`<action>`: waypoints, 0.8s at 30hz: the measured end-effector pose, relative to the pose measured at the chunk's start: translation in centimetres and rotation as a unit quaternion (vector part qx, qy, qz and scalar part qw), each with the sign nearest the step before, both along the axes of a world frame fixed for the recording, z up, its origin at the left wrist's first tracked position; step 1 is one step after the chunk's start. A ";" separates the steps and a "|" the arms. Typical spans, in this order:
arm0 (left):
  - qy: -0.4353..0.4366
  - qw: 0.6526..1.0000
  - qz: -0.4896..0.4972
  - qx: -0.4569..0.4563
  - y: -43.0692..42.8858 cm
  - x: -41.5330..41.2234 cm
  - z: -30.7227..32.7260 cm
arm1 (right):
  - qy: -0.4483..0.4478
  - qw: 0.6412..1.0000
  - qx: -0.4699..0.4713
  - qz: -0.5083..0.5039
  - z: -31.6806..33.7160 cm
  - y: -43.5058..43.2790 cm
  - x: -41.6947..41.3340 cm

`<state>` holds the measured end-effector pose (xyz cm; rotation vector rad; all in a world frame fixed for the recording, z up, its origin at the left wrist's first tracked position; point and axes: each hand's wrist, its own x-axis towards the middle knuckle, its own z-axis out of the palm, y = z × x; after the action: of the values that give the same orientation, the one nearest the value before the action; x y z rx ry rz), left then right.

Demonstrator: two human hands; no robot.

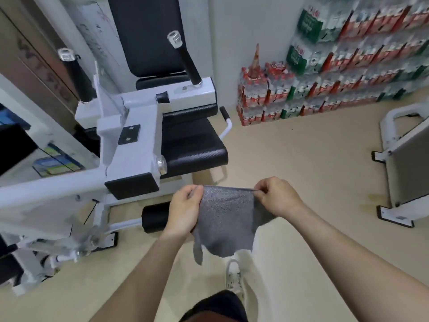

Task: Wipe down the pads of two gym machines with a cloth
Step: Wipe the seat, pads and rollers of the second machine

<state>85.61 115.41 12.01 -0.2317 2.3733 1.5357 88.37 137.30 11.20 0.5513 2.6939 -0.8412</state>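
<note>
Your left hand (183, 205) pinches the top left corner of the cloth (227, 219), fingers curled over the edge. Your right hand (276, 196) pinches the top right corner the same way. The cloth is grey. Its top edge is pulled taut between both hands and the rest hangs loose, with a narrow tail dangling at lower left. It's held in the air over the floor (301, 170), in front of you, apart from every pad.

The gym machine (137, 145) has a white frame and stands on the left side of the floor, against the far wall.
- The black seat pad (197, 145) faces you, and the back pad (148, 36) stands upright behind it.
- The small pad (132, 185) on the end of the frame arm is near your left hand.
- The roller pad (154, 216) sits low near the floor. Your left hand partly covers its right end in view.
- Two black handles (188, 59) with clear caps stick up, tilted.

The second machine (399, 145), also a white frame, sits at the right edge of the floor, well apart from the first. Its pads aren't visible from here.

Packs of bottled water (325, 77) are stacked along the far wall towards the far right corner. Your white shoe (234, 280) is on the floor, below the cloth in view.
</note>
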 end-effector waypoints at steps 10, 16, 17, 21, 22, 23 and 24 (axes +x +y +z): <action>0.065 0.983 0.104 -0.136 2.6 -7.7 -4.7 | -0.027 0.994 -0.024 0.099 -2.6 7.7 -10.2; 0.105 0.932 0.211 -0.276 4.1 -8.9 -8.6 | 0.072 0.972 0.024 0.221 -7.3 8.9 -17.7; 0.099 0.929 0.237 -0.267 4.5 -9.1 -9.1 | 0.096 0.972 0.000 0.214 -8.4 8.9 -18.7; 0.069 0.927 0.362 -0.062 5.2 -11.7 -11.8 | 0.193 0.960 -0.036 0.201 -11.9 7.9 -22.5; 0.070 0.918 0.390 -0.008 5.1 -12.8 -12.5 | 0.221 0.956 -0.049 0.186 -12.5 7.5 -23.4; 0.078 0.911 0.406 0.016 5.0 -13.9 -13.4 | 0.249 0.952 -0.073 0.164 -13.2 7.0 -24.3; 0.095 0.905 0.413 0.028 4.9 -15.0 -14.1 | 0.276 0.946 -0.103 0.137 -13.8 6.5 -25.1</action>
<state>70.59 120.33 -2.08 -1.2612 2.5074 2.0264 63.30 143.77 -2.63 -0.1364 3.0008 -1.3315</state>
